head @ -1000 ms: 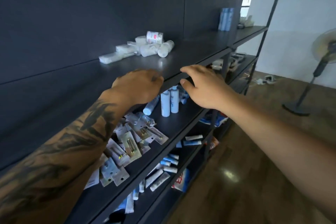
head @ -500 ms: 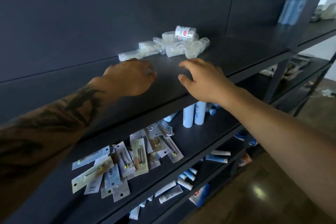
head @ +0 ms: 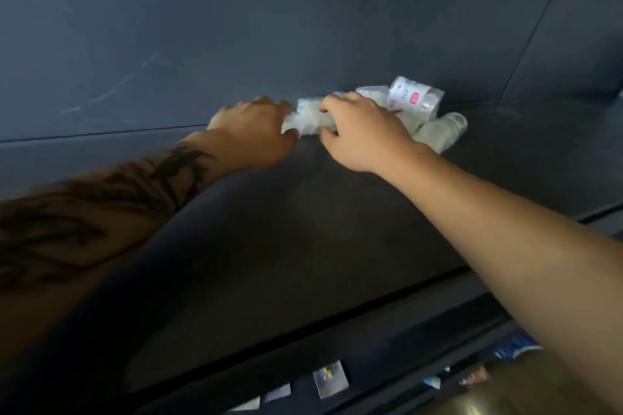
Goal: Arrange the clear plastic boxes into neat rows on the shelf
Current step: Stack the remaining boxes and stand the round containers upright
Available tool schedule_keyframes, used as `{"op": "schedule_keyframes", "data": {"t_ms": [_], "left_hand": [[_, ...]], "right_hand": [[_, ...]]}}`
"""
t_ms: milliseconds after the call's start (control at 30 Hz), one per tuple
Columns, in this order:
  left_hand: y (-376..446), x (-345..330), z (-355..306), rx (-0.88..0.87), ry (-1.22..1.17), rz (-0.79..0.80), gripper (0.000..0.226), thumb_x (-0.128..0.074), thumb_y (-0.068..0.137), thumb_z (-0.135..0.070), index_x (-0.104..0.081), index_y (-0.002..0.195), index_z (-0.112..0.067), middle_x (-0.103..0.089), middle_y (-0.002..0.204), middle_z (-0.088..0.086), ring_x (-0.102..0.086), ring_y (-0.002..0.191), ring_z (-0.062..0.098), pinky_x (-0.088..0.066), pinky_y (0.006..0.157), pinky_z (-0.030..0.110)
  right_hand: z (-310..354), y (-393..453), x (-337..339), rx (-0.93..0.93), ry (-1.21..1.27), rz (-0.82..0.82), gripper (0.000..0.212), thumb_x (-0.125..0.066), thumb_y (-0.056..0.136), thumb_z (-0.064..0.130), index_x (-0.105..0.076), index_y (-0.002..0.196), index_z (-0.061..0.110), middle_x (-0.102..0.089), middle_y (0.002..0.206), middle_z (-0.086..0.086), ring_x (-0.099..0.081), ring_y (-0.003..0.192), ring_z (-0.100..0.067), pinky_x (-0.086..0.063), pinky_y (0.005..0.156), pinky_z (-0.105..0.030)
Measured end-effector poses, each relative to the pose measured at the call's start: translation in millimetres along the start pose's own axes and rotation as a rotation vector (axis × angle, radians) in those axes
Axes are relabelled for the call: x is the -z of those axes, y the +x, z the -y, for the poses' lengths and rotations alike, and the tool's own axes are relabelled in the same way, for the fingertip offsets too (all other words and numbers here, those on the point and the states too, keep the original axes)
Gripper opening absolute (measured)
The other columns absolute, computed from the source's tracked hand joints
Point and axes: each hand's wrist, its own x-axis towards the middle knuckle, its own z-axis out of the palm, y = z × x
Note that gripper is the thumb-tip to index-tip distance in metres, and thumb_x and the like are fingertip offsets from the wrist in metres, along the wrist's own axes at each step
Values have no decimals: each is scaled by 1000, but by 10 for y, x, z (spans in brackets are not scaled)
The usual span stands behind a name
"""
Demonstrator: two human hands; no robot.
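Note:
A small pile of clear plastic boxes lies at the back of the dark shelf (head: 303, 229), against the back panel. My left hand (head: 253, 133) and my right hand (head: 364, 136) have both reached the pile. Between them is one clear plastic box (head: 308, 118): my left thumb and fingers curl round its left end, and my right thumb and forefinger pinch its right end. A box with a red label (head: 414, 96) sits on top of the pile behind my right hand. A rounded clear box (head: 443, 128) lies to its right. The frame is blurred.
The dark back panel (head: 236, 27) rises straight behind the pile. The shelf's front edge (head: 337, 310) runs below my forearms. Flat packets (head: 330, 379) and blue items (head: 515, 349) show on the lower shelf.
Both hands moved from the shelf's front to the pile at the back and took hold of a clear box. The view rose and moved closer to the top shelf.

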Motion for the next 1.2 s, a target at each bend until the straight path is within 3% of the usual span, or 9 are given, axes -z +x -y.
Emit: {"op": "schedule_keyframes", "data": {"t_ms": [133,267,467,633,900,1133,1200], "left_hand": [[148,-122,-26,6,-9,24,54,-42,99,-51,-40,150,-33,-50,151,1,-51,134,30,-42,109,54],[183,-209,-56,82,41,66,45,-40,102,-48,-47,144,-34,-52,147,-1,-51,134,27,-40,112,54],[-14,-106,-136,152,55,58,38,-50,97,-44,-59,131,-29,-61,127,0,-61,116,27,-52,100,47],[-345,-47,-229,266,41,-5,43,-56,100,-43,-54,139,-25,-60,132,7,-55,122,29,-42,94,34],[-1263,173,-426,522,-39,-320,48,-72,90,-46,-62,133,-29,-65,129,6,-61,117,30,-45,95,36],[-2347,337,-563,794,29,-361,46,-74,89,-43,-64,131,-27,-67,129,3,-60,118,27,-37,89,28],[-2624,373,-599,849,45,-393,46,-75,89,-45,-65,130,-28,-67,128,4,-60,116,28,-39,90,31]], "right_hand": [[13,316,-115,-12,-120,-33,40,-49,101,46,-53,128,16,-57,127,-12,-61,113,-40,-39,78,-41],[29,493,-151,31,-169,-73,34,-53,101,41,-60,122,16,-62,119,-14,-63,108,-41,-36,74,-39],[-5,538,-151,56,-116,-35,21,-64,93,28,-63,113,21,-66,115,-12,-65,108,-39,-36,74,-38],[-83,422,-109,206,2,-88,23,-64,87,29,-51,103,20,-68,109,-15,-65,105,-40,-35,75,-38],[82,-3,63,497,258,-173,40,-61,91,40,-58,127,21,-64,118,-16,-62,108,-43,-46,88,-46],[653,-500,196,765,466,-63,44,-58,95,39,-56,137,25,-60,127,-17,-60,114,-43,-50,96,-48],[837,-651,241,838,496,-61,44,-59,95,39,-56,137,26,-60,127,-16,-60,113,-43,-51,96,-48]]}}
